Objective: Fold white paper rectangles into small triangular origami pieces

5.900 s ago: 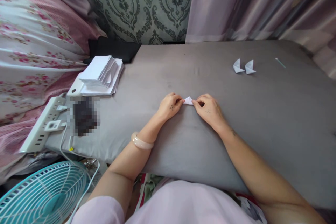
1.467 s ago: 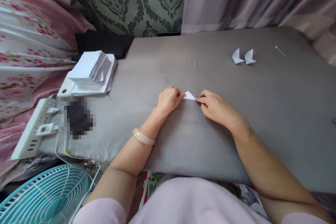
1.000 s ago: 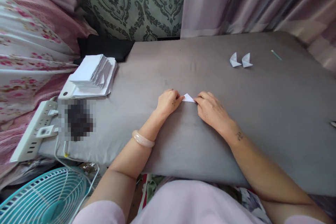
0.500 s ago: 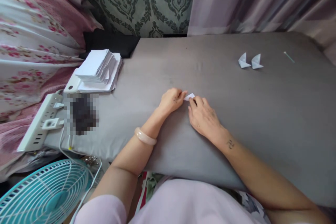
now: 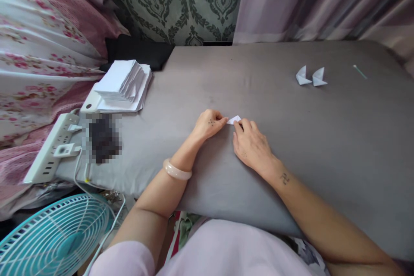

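A small folded piece of white paper (image 5: 233, 120), roughly triangular, lies on the grey-covered surface between my hands. My left hand (image 5: 209, 125) pinches its left corner between thumb and forefinger, the other fingers curled in. From the right, my right hand (image 5: 252, 144) has its fingertips pressed on the paper's right side and front edge, covering that part. Further back on the right stand two folded white paper shapes (image 5: 303, 76) with upright points, side by side, like little boats.
At the left is a stack of white paper (image 5: 118, 84) by a black flat item (image 5: 140, 51). A power strip (image 5: 53, 151) with plugs and cables lies along the left edge, above a turquoise fan (image 5: 64, 237). A cotton swab (image 5: 360, 71) rests far right.
My right hand has shifted left from the paper's right corner onto its front and right side, now covering more of it. My left hand keeps its pinch. The view has turned slightly.
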The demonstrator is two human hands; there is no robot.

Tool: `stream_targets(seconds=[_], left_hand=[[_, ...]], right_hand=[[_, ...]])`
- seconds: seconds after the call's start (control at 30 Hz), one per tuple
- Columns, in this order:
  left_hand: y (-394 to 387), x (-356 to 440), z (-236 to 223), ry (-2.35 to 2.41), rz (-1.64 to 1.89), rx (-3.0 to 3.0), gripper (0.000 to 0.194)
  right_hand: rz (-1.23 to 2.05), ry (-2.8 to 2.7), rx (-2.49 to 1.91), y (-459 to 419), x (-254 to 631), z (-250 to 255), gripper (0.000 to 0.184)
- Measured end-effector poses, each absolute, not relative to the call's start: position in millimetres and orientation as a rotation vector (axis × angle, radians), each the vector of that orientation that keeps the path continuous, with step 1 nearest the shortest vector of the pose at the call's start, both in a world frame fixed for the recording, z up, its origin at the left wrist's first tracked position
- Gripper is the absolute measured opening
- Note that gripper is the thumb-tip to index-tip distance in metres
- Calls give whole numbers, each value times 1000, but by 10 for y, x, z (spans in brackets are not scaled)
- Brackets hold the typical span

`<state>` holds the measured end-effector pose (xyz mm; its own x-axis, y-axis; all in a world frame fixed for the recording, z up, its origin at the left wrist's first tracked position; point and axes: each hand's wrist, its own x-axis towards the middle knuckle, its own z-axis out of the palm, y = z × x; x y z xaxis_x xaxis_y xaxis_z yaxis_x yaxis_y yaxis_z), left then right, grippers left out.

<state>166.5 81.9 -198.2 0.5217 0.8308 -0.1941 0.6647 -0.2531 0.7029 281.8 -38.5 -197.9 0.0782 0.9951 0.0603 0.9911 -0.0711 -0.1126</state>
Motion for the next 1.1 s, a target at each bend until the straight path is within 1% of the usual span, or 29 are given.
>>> stream_targets(seconds=[0.43,0.73,0.83,0.9,1.1], left_hand=[[805,1695,-2016,1250,240,2058,22],[731,1683,-2178,1212,361,2395,16],[720,1679,-2176,1265,381,2369,20],[731,1682,-2160,1278,365,2312,18],[761,1704,-2110,1280,353,2217,16]], right_hand=[[21,-2062,-2234,-374,2801,-1969,35],[73,-2050,-2193,-360,2908,-1954,38],[160,-2018,-2076,-337,3051,-1982,37],[198,-1994,-2027,-331,3109,-1987,38],[120,-2061,-2061,-375,3032,-1973,39]])
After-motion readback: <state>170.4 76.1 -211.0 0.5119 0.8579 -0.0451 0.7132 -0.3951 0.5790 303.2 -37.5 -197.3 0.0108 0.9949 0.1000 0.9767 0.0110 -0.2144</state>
